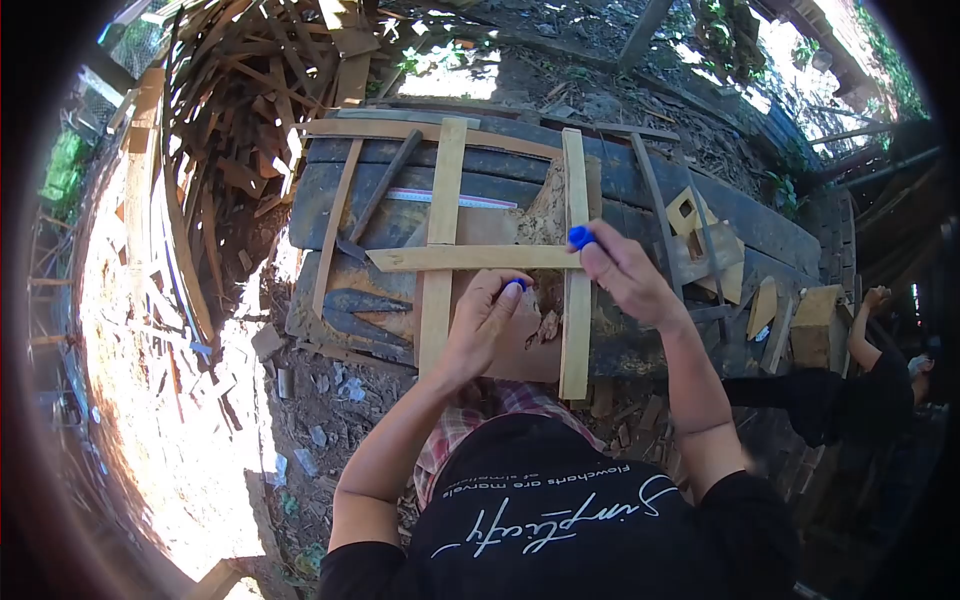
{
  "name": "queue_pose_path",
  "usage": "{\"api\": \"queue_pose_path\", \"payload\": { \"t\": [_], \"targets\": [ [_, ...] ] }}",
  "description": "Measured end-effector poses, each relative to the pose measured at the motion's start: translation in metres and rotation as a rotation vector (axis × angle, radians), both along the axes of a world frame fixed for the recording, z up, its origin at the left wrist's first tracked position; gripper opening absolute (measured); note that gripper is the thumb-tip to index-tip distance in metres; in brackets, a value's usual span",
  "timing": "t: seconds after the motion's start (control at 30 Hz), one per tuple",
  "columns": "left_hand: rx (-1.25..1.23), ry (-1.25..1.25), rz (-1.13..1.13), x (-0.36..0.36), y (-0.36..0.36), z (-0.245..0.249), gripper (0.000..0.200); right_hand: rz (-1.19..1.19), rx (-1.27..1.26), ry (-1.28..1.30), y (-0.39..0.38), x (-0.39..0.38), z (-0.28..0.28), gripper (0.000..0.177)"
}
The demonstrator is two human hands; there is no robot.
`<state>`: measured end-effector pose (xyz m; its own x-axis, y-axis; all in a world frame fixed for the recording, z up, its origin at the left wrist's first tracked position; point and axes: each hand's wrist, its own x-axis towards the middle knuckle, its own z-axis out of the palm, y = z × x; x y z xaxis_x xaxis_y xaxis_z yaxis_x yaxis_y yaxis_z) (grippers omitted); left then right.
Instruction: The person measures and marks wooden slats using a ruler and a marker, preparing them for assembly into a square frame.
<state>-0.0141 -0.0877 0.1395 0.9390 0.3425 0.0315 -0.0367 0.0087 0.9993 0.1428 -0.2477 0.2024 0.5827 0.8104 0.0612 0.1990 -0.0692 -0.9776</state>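
My left hand [486, 325] is closed, thumb and fingers pinched around a small blue piece [517, 284] whose kind I cannot make out. My right hand [630, 275] is wrapped around a blue object [580, 238]; its blue end sticks out past the fingers, and the rest is hidden. Both hands are close to a pale wooden crosspiece [475, 258]. It lies across a left wooden strip [436, 310] and a right wooden strip [575, 340], which run roughly parallel. Under them is a brown sheet [535, 362] with a rough wood chunk [545, 205] on it.
On the dark plank bench [620, 170] lie a white ruler [450, 198] and a hammer [385, 190]. Wood offcuts [735, 280] and a wooden block [817, 325] are at the right. Scrap wood [250, 130] is heaped at upper left. Another person [875, 395] is at far right.
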Motion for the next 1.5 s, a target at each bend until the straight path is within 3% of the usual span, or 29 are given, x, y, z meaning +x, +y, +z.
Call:
{"api": "queue_pose_path", "payload": {
  "t": [0.03,0.1,0.13,0.17,0.23,0.37,0.47,0.53,0.67,0.73,0.77,0.83,0.9,0.97,1.03,1.13,1.2,1.33,1.5],
  "targets": [
    [0.006,0.004,0.002,0.002,0.002,0.009,0.023,0.159,-0.228,-0.424,-0.004,-0.008,0.001,0.028],
    [0.289,0.0,-0.079,0.006,0.003,0.024,0.02,0.2,-0.255,-0.448,-0.015,-0.013,0.001,0.028],
    [0.316,-0.03,-0.09,0.008,-0.001,0.027,0.02,0.243,-0.286,-0.472,-0.02,-0.014,0.001,0.029],
    [0.324,-0.023,-0.092,0.009,-0.008,0.032,0.02,0.241,-0.277,-0.466,-0.025,-0.014,0.0,0.029],
    [0.082,0.073,-0.051,0.009,-0.022,0.041,0.019,0.263,-0.287,-0.489,-0.034,-0.015,-0.001,0.028],
    [0.156,0.058,-0.063,0.007,-0.041,0.038,0.022,0.3,-0.257,-0.443,-0.048,-0.012,0.001,0.028],
    [0.211,0.14,-0.095,0.004,-0.042,0.04,0.023,0.39,-0.295,-0.291,-0.054,-0.008,-0.004,0.029],
    [0.49,-0.111,-0.135,0.004,-0.038,0.042,0.025,0.522,-0.237,-0.11,-0.053,-0.005,-0.007,0.033],
    [0.686,-0.222,-0.259,0.007,-0.022,0.05,0.028,0.641,-0.213,0.031,-0.043,-0.001,-0.011,0.04],
    [0.714,-0.315,-0.338,0.012,-0.008,0.049,0.033,0.717,-0.263,0.335,-0.033,-0.001,-0.016,0.045],
    [0.713,-0.319,-0.337,0.016,0.004,0.052,0.033,0.715,-0.265,0.332,-0.026,-0.003,-0.02,0.045],
    [0.684,-0.081,-0.473,0.027,0.036,0.06,0.033,0.567,-0.306,0.838,-0.014,-0.015,-0.031,0.044],
    [0.632,-0.028,-0.212,0.049,0.083,0.04,0.022,0.599,-0.317,0.771,-0.001,-0.016,-0.044,0.038],
    [0.573,0.041,0.095,0.075,0.146,0.0,0.016,0.45,-0.309,0.666,0.009,-0.022,-0.051,0.035],
    [0.578,0.154,0.192,0.093,0.206,-0.069,0.014,0.341,-0.327,0.727,0.006,-0.03,-0.062,0.032],
    [0.715,0.182,0.053,0.114,0.257,-0.166,0.015,0.175,-0.313,0.853,-0.005,-0.048,-0.077,0.031],
    [0.879,0.32,-0.203,0.128,0.268,-0.21,0.019,0.084,-0.322,0.898,-0.011,-0.063,-0.081,0.032],
    [1.066,0.371,-0.177,0.162,0.259,-0.238,0.023,-0.189,-0.331,1.017,-0.013,-0.095,-0.086,0.033],
    [1.22,0.482,-0.268,0.186,0.254,-0.252,0.027,-0.232,-0.417,0.965,-0.008,-0.107,-0.083,0.033]
  ]
}}
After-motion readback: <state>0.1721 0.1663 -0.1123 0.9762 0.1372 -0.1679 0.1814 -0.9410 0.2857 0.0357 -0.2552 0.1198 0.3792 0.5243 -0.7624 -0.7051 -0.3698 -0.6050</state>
